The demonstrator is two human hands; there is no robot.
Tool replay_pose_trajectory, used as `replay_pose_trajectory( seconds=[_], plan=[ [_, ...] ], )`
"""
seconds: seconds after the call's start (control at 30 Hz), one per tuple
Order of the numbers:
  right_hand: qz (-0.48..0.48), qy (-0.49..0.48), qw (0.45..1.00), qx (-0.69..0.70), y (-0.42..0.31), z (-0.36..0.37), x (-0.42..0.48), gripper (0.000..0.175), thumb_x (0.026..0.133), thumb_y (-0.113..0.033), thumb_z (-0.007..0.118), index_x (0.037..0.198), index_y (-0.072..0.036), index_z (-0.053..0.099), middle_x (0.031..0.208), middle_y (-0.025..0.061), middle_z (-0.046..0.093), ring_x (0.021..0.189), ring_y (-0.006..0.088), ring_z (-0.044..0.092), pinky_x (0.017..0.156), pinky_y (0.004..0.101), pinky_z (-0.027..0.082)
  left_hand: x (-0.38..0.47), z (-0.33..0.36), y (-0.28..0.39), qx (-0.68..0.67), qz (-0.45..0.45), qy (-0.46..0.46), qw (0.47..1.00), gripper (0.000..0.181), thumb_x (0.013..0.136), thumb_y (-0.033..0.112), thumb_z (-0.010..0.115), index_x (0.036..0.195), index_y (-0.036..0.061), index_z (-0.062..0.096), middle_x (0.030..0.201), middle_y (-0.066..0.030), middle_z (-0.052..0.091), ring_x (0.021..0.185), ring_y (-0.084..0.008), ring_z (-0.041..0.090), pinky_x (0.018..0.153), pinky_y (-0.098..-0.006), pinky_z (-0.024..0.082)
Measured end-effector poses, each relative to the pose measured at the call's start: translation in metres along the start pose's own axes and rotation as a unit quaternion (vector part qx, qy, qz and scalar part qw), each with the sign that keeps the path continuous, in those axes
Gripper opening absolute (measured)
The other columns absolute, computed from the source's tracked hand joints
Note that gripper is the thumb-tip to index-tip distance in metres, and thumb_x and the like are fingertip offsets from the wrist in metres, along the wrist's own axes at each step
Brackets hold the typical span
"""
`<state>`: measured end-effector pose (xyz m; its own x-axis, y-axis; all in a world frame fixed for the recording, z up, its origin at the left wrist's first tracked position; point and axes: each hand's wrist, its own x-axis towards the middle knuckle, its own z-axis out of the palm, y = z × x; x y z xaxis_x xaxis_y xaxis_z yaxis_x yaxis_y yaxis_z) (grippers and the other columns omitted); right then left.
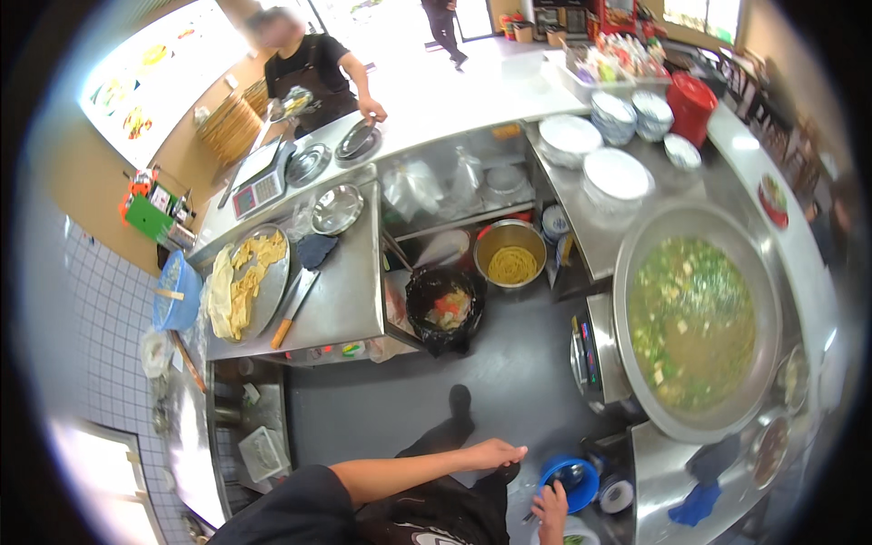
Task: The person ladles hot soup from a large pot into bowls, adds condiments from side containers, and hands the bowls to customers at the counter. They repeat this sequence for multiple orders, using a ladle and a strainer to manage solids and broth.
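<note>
My left hand (496, 454) is held out over the dark floor with its fingers drawn together; whether they hold anything small cannot be told. Just right of it stands a blue plastic bucket (580, 501) with a dark, shiny thing inside. My right hand (552, 507) is at the near left rim of that bucket, fingers spread, close to a dark utensil whose contact with the hand is unclear. A white bowl with green food (579, 530) lies partly hidden below the right hand.
A wide pan of soup (691, 327) is at the right. A steel pot of noodles (511, 262) and a black-lined bin (446, 310) stand ahead. A cleaver (294, 310) lies beside a tray of tofu skin (272, 300) on the left counter. A co-worker (313, 75) stands beyond the counter.
</note>
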<state>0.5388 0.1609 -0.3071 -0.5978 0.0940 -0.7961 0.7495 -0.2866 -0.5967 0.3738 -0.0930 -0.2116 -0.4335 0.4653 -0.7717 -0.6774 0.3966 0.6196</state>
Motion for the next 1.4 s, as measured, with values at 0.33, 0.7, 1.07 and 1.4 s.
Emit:
replay_pose_trajectory(
  seconds=[0.33,0.7,1.07,1.4],
  plan=[
    [-0.276,-0.206,0.899,-0.272,-0.257,0.349,0.007,0.108,0.070,-0.017,0.080,0.152,0.001,0.013,0.146,0.0236,0.038,0.133,0.0299,0.042,0.107,0.0367,0.039,-0.108,-0.168,0.121,-0.552,0.162,-0.014,0.818,0.088,0.098,0.061,0.037,0.154,-0.0004,0.008,0.161,-0.0146,0.014,0.148,-0.0240,0.017,0.121,-0.0396,0.014],
    [-0.298,-0.230,0.768,-0.518,-0.392,0.531,0.097,0.081,0.078,-0.038,0.076,0.139,0.002,0.041,0.117,0.0209,0.062,0.106,0.0283,0.064,0.089,0.0347,0.050,-0.164,-0.349,0.131,-0.509,0.205,0.085,0.832,0.091,0.097,0.069,0.021,0.154,-0.0006,0.006,0.161,-0.0152,0.013,0.148,-0.0273,0.017,0.119,-0.0479,0.014],
    [-0.153,-0.377,0.848,-0.339,-0.516,0.752,0.292,0.023,0.095,-0.028,0.060,0.092,-0.005,0.067,0.080,0.0042,0.069,0.062,0.0097,0.063,0.053,0.0230,0.047,-0.163,-0.467,0.139,-0.643,0.224,0.319,0.659,0.051,0.104,0.038,0.040,0.136,-0.0019,0.048,0.131,-0.0156,0.059,0.109,-0.0225,0.061,0.093,-0.0366,0.049],
    [-0.088,-0.407,0.878,-0.236,-0.613,0.982,0.341,0.047,0.101,-0.042,0.043,0.118,-0.001,0.058,0.101,0.0140,0.067,0.079,0.0207,0.066,0.069,0.0322,0.054,-0.171,-0.481,0.155,-0.694,0.200,0.458,0.517,0.043,0.101,0.036,0.051,0.119,-0.0025,0.058,0.111,-0.0184,0.068,0.088,-0.0218,0.068,0.076,-0.0321,0.056]
  ],
)
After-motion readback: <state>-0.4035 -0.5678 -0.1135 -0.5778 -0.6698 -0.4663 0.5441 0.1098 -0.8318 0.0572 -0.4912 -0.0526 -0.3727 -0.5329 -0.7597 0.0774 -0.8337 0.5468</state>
